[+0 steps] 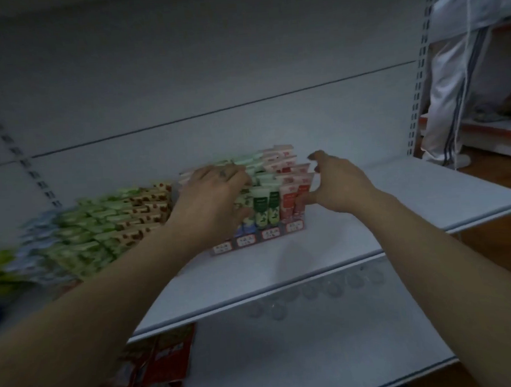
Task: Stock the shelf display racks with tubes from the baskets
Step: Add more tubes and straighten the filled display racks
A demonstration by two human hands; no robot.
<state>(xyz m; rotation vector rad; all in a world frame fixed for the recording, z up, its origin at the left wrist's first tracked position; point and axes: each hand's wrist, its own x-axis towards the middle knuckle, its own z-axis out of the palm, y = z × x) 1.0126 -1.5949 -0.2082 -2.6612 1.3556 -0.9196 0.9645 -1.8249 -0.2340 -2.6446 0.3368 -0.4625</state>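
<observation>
A clear display rack (259,237) stands on the white shelf (325,254), filled with upright tubes in blue, green (266,204) and red (290,200) rows. My left hand (213,201) lies over the rack's left side, covering the tubes there, fingers spread across their tops. My right hand (336,183) sits at the rack's right edge, its thumb touching the red tubes and its fingers loosely curled above them, holding nothing. A second rack (108,227) of green, brown and pale blue tubes stands to the left, blurred.
The shelf's front edge runs diagonally below the racks. Red packets (159,364) lie on the lower shelf at the left. A slotted upright (419,75) bounds the shelf on the right, with a person in white trousers (456,94) beyond it.
</observation>
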